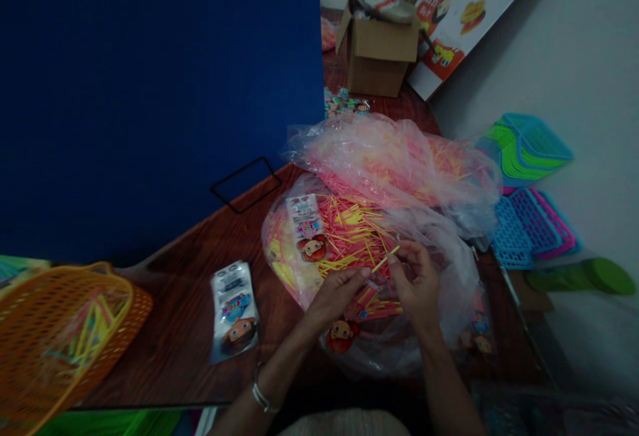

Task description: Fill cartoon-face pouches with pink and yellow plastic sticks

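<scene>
A thin yellow stick (383, 261) slants between my two hands, above a clear bag's heap of pink and yellow sticks (352, 226). My right hand (415, 283) pinches its upper part between thumb and fingers. At the stick's lower end, my left hand (335, 295) is closed with fingertips together. Just under the left hand lies a printed packet with a red-haired cartoon face (342, 335); whether those fingers also hold it is hidden. Another silver packet (305, 226) rests on the bag's left side. Left of my hands, several silver packets (234, 313) lie stacked on the table.
An orange basket (137, 303) with wrapped sticks stands at the left. Behind the heap lies a second pink-filled plastic bag (384, 156). A blue panel (160, 90) walls the back left. A cardboard box (382, 56) and coloured plastic baskets (529, 150) are farther off.
</scene>
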